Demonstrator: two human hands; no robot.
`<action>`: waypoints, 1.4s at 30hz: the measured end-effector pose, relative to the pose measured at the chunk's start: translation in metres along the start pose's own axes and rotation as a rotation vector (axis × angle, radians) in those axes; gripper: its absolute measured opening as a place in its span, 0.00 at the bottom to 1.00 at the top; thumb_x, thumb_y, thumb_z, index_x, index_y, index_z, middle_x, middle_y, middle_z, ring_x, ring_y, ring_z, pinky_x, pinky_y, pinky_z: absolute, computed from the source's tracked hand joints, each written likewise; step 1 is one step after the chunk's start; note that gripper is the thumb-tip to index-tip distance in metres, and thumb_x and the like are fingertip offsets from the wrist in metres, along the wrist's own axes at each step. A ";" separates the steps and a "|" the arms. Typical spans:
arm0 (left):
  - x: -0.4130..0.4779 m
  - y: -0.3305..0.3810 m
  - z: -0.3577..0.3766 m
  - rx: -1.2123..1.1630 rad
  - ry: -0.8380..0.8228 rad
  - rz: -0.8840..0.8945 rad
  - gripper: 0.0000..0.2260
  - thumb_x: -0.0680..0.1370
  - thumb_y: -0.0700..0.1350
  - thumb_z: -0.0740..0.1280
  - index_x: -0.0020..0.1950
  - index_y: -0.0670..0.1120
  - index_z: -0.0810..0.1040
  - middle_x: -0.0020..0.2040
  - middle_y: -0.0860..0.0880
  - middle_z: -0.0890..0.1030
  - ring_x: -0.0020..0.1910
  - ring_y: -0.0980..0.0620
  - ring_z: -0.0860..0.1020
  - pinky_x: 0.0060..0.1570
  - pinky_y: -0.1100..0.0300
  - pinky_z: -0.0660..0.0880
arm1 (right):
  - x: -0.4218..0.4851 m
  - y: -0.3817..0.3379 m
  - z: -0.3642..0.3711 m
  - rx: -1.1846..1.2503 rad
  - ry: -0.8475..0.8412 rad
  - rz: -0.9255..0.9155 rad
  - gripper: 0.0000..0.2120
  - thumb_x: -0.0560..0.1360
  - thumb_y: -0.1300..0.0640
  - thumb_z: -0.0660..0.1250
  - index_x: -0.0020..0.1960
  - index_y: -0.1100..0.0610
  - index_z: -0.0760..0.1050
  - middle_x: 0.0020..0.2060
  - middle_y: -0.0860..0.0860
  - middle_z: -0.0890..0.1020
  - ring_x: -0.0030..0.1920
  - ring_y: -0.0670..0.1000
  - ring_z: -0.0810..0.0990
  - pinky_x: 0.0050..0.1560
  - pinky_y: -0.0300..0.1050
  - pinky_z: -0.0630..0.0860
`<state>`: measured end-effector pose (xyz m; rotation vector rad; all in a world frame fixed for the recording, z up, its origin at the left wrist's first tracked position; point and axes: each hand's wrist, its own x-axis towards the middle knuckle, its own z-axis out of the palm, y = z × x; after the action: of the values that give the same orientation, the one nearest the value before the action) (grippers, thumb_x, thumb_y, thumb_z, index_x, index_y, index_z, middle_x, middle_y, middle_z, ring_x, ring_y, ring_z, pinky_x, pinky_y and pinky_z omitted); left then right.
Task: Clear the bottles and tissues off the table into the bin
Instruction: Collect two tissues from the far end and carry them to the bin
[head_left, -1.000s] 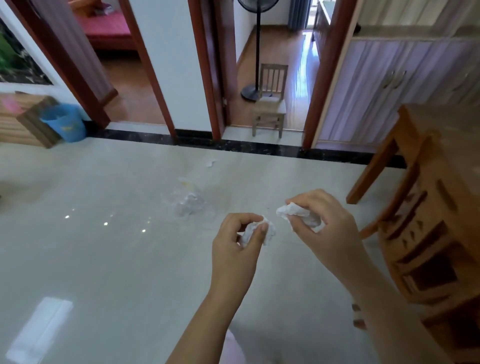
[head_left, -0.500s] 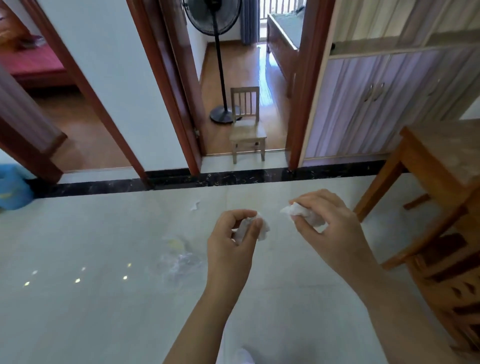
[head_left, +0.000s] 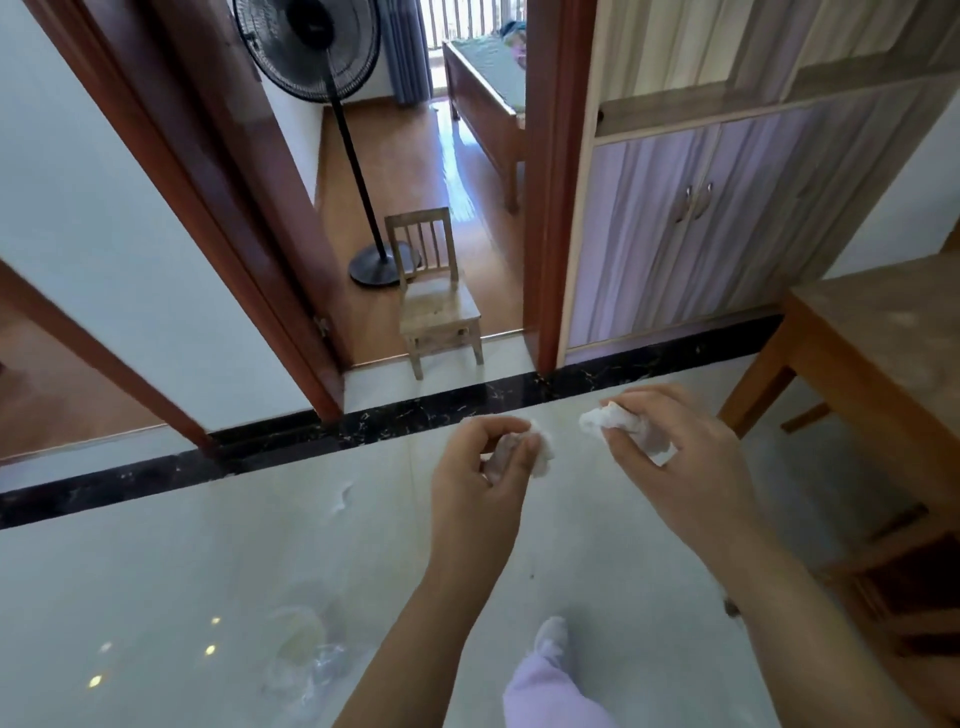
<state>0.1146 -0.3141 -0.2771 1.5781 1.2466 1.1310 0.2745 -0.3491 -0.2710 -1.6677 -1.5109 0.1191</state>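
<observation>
One glossy floor (head_left: 156, 571), wooden table (head_left: 883, 338)

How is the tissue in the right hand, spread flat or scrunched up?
Scrunched up. The tissue is a lumpy white wad, its end poking out of the right hand, whose fingers curl round it.

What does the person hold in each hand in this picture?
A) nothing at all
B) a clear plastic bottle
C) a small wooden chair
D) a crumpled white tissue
D: the left hand pinches a crumpled white tissue between thumb and fingers, and the right hand grips a second crumpled white tissue.
</observation>
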 end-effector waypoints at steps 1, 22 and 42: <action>0.020 0.002 0.010 0.011 -0.024 0.014 0.06 0.73 0.42 0.70 0.43 0.53 0.77 0.40 0.56 0.80 0.41 0.61 0.76 0.38 0.73 0.71 | 0.017 0.008 0.001 0.000 0.014 0.020 0.09 0.70 0.62 0.71 0.50 0.58 0.78 0.44 0.47 0.75 0.42 0.43 0.71 0.45 0.21 0.65; 0.364 -0.014 0.156 -0.105 -0.291 0.085 0.07 0.71 0.44 0.72 0.40 0.55 0.78 0.36 0.56 0.79 0.35 0.58 0.76 0.36 0.66 0.72 | 0.308 0.162 0.057 -0.120 0.143 0.190 0.09 0.68 0.57 0.66 0.47 0.57 0.80 0.44 0.51 0.79 0.44 0.51 0.76 0.44 0.30 0.66; 0.627 -0.009 0.332 -0.201 -0.683 0.186 0.04 0.69 0.52 0.69 0.42 0.56 0.78 0.40 0.55 0.82 0.41 0.57 0.79 0.41 0.61 0.74 | 0.520 0.296 0.059 -0.226 0.423 0.350 0.07 0.70 0.56 0.66 0.47 0.57 0.79 0.44 0.49 0.78 0.45 0.46 0.75 0.43 0.30 0.69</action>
<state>0.5002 0.2812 -0.2745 1.7377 0.5288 0.6933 0.6036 0.1533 -0.2576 -1.9768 -0.9366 -0.2145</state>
